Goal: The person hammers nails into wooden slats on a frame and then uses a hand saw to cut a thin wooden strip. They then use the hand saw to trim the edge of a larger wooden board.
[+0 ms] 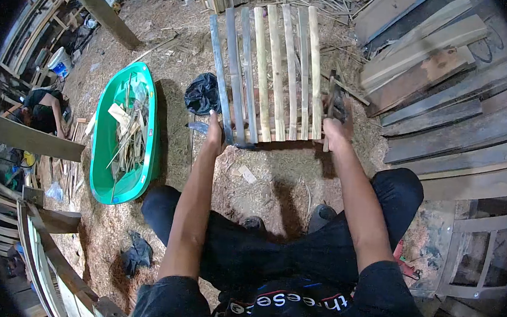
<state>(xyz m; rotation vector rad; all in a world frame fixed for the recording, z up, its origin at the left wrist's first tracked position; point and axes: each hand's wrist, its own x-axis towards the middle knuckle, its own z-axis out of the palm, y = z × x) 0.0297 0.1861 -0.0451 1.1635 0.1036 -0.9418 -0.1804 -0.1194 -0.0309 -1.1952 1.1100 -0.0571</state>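
A slatted wooden panel (274, 80), made of several narrow strips on a crosspiece, stands out in front of me above the floor. My left hand (214, 134) is at its near left corner, thumb up along the outermost strip and fingers hidden behind. At the near right corner, my right hand (335, 135) is closed, its knuckles beside the last strip. A dark upright strip (331, 96) rises from the right hand. Some strips are pale yellow, others grey. Beyond the left hand a black plastic bag (204, 94) lies on the floor.
A green plastic tub (97, 146) with wood scraps stands to the left. Boards (464, 124) lie along the right side. A wooden post (99, 6) and beam (32, 136) stand at left, where another person (46, 109) crouches. Shavings cover the floor (251, 188).
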